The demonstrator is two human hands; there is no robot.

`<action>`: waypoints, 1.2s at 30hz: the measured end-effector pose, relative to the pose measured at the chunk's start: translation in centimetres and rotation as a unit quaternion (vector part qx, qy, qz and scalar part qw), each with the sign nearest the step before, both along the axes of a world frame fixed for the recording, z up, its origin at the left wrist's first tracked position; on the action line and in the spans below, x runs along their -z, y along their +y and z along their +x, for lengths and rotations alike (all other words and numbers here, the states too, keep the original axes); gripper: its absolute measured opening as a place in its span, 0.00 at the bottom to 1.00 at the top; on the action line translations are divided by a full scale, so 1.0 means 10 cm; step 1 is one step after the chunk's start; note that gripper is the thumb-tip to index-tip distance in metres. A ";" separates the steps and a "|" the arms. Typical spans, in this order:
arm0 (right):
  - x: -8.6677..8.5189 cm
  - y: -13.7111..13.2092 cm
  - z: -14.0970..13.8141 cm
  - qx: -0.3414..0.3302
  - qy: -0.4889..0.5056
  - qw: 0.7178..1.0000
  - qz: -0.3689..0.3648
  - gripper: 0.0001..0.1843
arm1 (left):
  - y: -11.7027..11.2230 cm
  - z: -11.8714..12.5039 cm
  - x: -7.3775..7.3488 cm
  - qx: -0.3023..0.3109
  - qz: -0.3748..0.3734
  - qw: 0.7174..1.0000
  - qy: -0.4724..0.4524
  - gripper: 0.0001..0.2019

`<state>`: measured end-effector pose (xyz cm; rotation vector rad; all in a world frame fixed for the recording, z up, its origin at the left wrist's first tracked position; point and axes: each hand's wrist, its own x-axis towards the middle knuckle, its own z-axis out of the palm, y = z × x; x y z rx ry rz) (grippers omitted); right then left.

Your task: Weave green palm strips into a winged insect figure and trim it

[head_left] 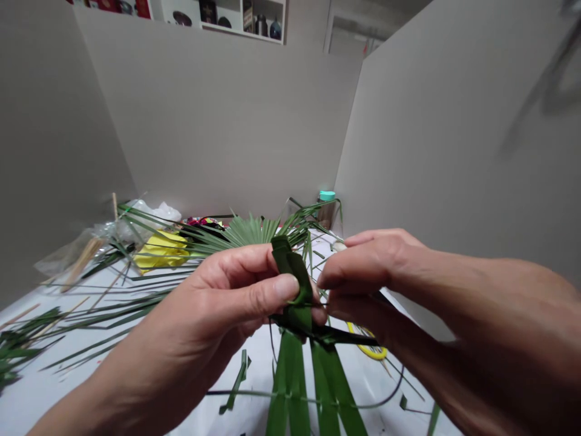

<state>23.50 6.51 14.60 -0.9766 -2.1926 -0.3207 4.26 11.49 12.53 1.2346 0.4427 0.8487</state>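
My left hand [231, 297] is closed round a folded green palm-leaf piece [297, 281], its thumb pressed on the front. Below the folds, several wide leaf strips [290, 381] hang down toward me. To the right of the piece, my right hand [381, 272] has its fingertips pinched together. A thin dark strand [323, 304] runs from the folded piece into that pinch. Another dark leaf strip [349, 336] sticks out to the right beneath my right fingers. A long thin strand [318, 399] curves across the hanging strips.
A fan-shaped palm leaf [252, 233] spreads over the white table [181, 399]. Yellow crumpled material [161, 249] and a clear plastic bag [97, 236] lie at the left. Yellow-handled scissors [374, 352] lie partly under my right hand. A teal-lidded bottle [325, 209] stands at the back wall.
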 end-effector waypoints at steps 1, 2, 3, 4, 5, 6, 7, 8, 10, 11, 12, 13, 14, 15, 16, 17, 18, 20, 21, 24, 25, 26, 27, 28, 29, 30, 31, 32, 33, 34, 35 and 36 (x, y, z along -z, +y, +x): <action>0.01 -0.01 0.01 0.004 -0.003 1.000 -0.014 0.11 | 0.00 0.00 0.01 -0.001 -0.004 1.000 -0.004 0.13; 0.01 -0.02 0.01 0.004 -0.001 1.000 -0.018 0.11 | 0.00 -0.01 0.01 0.001 -0.008 1.000 -0.007 0.13; 0.01 -0.03 0.01 -0.004 0.005 1.000 -0.015 0.12 | 0.00 -0.01 0.02 -0.001 -0.017 1.000 -0.011 0.13; 0.01 -0.04 0.01 -0.011 0.011 1.000 -0.013 0.12 | -0.01 -0.02 0.02 -0.006 -0.026 1.000 -0.013 0.12; 0.00 -0.05 0.01 -0.013 0.016 1.000 -0.015 0.12 | -0.01 -0.02 0.03 -0.007 -0.034 0.999 -0.018 0.12; 0.00 -0.06 0.01 -0.010 0.021 1.000 -0.021 0.11 | -0.02 -0.03 0.03 -0.014 -0.041 0.999 -0.023 0.11; -0.01 -0.06 0.00 0.000 0.024 0.999 -0.027 0.11 | -0.03 -0.03 0.03 -0.021 -0.044 0.998 -0.030 0.11; -0.01 -0.06 0.00 0.006 0.027 0.999 -0.025 0.12 | -0.04 -0.03 0.02 -0.025 -0.044 0.998 -0.034 0.11; 0.00 -0.03 -0.02 0.010 0.037 0.999 0.005 0.12 | -0.05 -0.03 0.02 -0.034 -0.044 0.997 -0.044 0.12; 0.01 -0.01 -0.03 0.012 0.039 0.999 0.026 0.11 | -0.06 -0.03 0.02 -0.037 -0.046 0.997 -0.047 0.12; 0.02 0.01 -0.04 0.017 0.036 0.998 0.043 0.09 | -0.06 -0.02 0.02 -0.040 -0.048 0.997 -0.050 0.12; 0.03 0.04 -0.06 0.028 0.032 0.998 0.055 0.09 | -0.05 -0.02 0.02 -0.041 -0.050 0.997 -0.052 0.11; 0.04 0.06 -0.08 0.042 0.027 0.997 0.060 0.10 | -0.05 -0.02 0.02 -0.044 -0.053 0.996 -0.052 0.11; 0.05 0.07 -0.11 0.059 0.021 0.996 0.061 0.12 | -0.04 -0.02 0.02 -0.047 -0.056 0.996 -0.049 0.10; 0.05 0.08 -0.14 0.071 0.014 0.996 0.059 0.12 | -0.04 -0.01 0.02 -0.049 -0.059 0.996 -0.046 0.10; 0.04 0.08 -0.17 0.078 0.013 0.995 0.061 0.13 | -0.04 -0.01 0.01 -0.050 -0.057 0.996 -0.045 0.09; 0.03 0.08 -0.20 0.081 0.012 0.995 0.062 0.14 | -0.04 -0.01 0.00 -0.051 -0.054 0.996 -0.046 0.08; 0.01 0.08 -0.25 0.082 0.012 0.995 0.063 0.14 | -0.06 -0.02 -0.01 -0.055 -0.042 0.996 -0.048 0.08; 0.00 0.08 -0.27 0.082 0.013 0.994 0.065 0.14 | -0.06 -0.02 -0.02 -0.058 -0.035 0.997 -0.048 0.07; -0.02 0.08 -0.28 0.081 0.016 0.994 0.068 0.14 | -0.08 -0.05 -0.01 -0.082 -0.037 0.995 -0.045 0.08; -0.03 0.08 -0.27 0.081 0.017 0.994 0.069 0.14 | -0.09 -0.05 0.00 -0.094 -0.044 0.994 -0.042 0.08; -0.03 0.08 -0.25 0.080 0.018 0.994 0.069 0.13 | -0.09 -0.05 0.01 -0.105 -0.051 0.992 -0.038 0.08; -0.02 0.07 -0.23 0.080 0.019 0.994 0.069 0.13 | -0.08 -0.05 0.00 -0.113 -0.053 0.992 -0.031 0.08; -0.02 0.06 -0.21 0.080 0.020 0.994 0.070 0.13 | -0.08 -0.04 0.00 -0.118 -0.052 0.991 -0.022 0.08; 0.00 0.05 -0.18 0.079 0.021 0.994 0.071 0.12 | -0.08 -0.02 -0.02 -0.116 -0.045 0.992 -0.011 0.08; 0.01 0.04 -0.16 0.076 0.024 0.994 0.073 0.12 | -0.08 -0.01 -0.04 -0.115 -0.035 0.993 -0.005 0.10; 0.03 0.03 -0.13 0.071 0.030 0.994 0.078 0.11 | -0.07 0.01 -0.07 -0.112 -0.025 0.993 0.000 0.11; 0.05 0.02 -0.10 0.065 0.039 0.994 0.085 0.11 | -0.07 0.02 -0.09 -0.111 -0.018 0.994 0.002 0.13; 0.07 0.01 -0.08 0.057 0.046 0.994 0.088 0.10 | -0.06 0.03 -0.11 -0.109 -0.011 0.994 0.002 0.14; 0.08 0.01 -0.06 0.047 0.055 0.993 0.095 0.10 | -0.05 0.04 -0.13 -0.107 -0.007 0.994 0.002 0.15; 0.10 0.00 -0.04 0.037 0.065 0.992 0.101 0.09 | -0.05 0.04 -0.14 -0.105 -0.004 0.994 0.001 0.16; 0.10 0.00 -0.03 0.030 0.066 0.993 0.096 0.09 | -0.04 0.04 -0.14 -0.105 -0.001 0.995 0.001 0.16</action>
